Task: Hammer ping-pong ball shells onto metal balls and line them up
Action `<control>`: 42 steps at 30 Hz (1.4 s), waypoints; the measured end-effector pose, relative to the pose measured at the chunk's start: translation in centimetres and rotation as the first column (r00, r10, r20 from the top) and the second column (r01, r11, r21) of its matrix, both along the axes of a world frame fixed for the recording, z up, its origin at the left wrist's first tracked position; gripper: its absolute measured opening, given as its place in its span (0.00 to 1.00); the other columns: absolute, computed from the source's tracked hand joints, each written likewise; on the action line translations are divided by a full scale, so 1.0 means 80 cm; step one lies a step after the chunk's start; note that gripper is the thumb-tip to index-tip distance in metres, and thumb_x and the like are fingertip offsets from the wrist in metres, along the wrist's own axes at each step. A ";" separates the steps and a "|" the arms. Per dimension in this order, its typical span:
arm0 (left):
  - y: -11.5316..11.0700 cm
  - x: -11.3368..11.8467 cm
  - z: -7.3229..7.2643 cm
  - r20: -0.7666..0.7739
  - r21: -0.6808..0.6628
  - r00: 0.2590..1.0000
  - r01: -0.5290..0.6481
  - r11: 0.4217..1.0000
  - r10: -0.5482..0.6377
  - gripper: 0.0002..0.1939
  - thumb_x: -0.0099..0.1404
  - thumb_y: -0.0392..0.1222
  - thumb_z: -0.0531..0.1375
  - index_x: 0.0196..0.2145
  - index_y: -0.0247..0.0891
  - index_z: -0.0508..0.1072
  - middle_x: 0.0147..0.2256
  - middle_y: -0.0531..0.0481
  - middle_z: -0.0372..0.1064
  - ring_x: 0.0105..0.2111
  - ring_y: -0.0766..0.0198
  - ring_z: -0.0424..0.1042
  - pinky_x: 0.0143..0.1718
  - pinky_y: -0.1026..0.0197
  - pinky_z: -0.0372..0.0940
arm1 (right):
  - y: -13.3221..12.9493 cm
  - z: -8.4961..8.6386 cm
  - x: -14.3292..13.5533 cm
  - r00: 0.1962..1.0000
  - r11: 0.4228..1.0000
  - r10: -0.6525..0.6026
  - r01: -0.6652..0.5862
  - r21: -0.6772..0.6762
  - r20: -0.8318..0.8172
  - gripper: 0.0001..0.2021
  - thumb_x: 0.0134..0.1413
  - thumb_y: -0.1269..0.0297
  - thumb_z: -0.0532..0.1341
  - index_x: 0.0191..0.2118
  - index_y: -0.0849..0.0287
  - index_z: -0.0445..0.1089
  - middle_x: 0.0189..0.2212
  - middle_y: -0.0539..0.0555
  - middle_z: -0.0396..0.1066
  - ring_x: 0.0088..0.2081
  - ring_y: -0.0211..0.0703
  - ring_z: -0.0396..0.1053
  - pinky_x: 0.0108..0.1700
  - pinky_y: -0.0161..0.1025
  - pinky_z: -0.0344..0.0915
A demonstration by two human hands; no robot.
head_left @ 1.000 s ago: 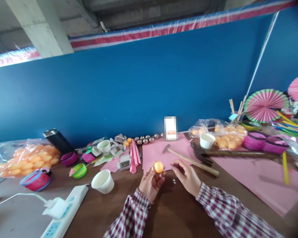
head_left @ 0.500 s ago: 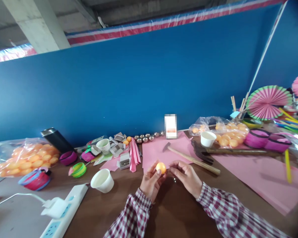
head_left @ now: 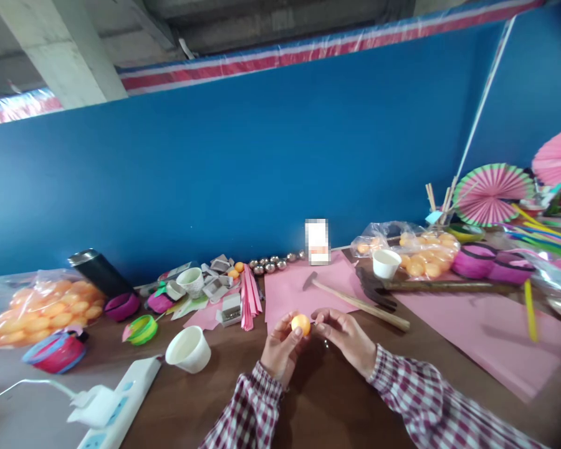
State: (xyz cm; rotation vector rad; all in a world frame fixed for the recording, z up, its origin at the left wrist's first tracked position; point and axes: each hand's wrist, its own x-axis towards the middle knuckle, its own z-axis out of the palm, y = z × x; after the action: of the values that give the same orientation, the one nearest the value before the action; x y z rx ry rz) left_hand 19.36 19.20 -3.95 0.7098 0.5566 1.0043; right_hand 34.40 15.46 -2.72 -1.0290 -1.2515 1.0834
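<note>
An orange ball (head_left: 301,325) is held between the thumb and fingers of my left hand (head_left: 281,352), above the brown table. Just right of the ball, my right hand (head_left: 348,337) is closed in a pinch; what it holds is too small to name. A tiny shiny spot shows below its fingertips. Behind the hands, a hammer (head_left: 355,302) with a wooden handle lies across a pink sheet (head_left: 285,292). To the left stands a white paper cup (head_left: 188,350).
A power strip (head_left: 135,388) with a white plug lies at the front left. Bags of orange balls (head_left: 51,308) sit left and right. Shiny metal balls (head_left: 270,266) line the blue partition. A wooden stick (head_left: 449,287) and another pink sheet (head_left: 486,337) lie right.
The view has shifted slightly, so most things appear a little further left and lower. My right fingertips are a bit closer to the orange ball, which stays in my left hand.
</note>
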 end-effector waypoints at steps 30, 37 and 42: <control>0.002 0.004 -0.004 -0.160 0.186 0.986 -0.005 0.983 0.035 0.19 0.45 0.35 0.65 0.38 0.36 0.71 0.39 0.46 0.71 0.38 0.61 0.68 0.44 0.56 0.61 | -0.001 0.000 0.004 0.997 1.000 0.019 -0.021 0.019 0.075 0.11 0.45 0.56 0.58 0.26 0.61 0.65 0.42 0.55 0.63 0.41 0.42 0.63 0.43 0.38 0.59; 0.006 0.001 -0.014 -0.212 0.300 0.977 0.029 0.954 0.037 0.20 0.48 0.36 0.63 0.41 0.36 0.70 0.42 0.44 0.69 0.43 0.58 0.66 0.48 0.53 0.57 | -0.002 0.003 0.003 0.994 0.999 0.009 -0.014 0.049 0.112 0.12 0.44 0.54 0.59 0.26 0.60 0.66 0.40 0.54 0.66 0.40 0.42 0.64 0.43 0.39 0.60; 0.006 0.000 -0.010 -0.249 0.320 0.967 0.030 0.947 0.053 0.21 0.47 0.37 0.63 0.41 0.35 0.70 0.42 0.43 0.69 0.44 0.56 0.66 0.49 0.51 0.56 | -0.001 0.001 0.003 0.990 0.999 0.000 -0.005 0.036 0.144 0.12 0.44 0.55 0.59 0.26 0.61 0.66 0.40 0.54 0.67 0.40 0.41 0.65 0.42 0.37 0.61</control>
State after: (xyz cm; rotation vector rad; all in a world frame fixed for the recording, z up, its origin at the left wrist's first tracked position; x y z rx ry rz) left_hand 19.39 19.71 -4.74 1.1401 0.6259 1.0333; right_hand 34.65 15.36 -2.67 -1.0938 -1.3834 0.9989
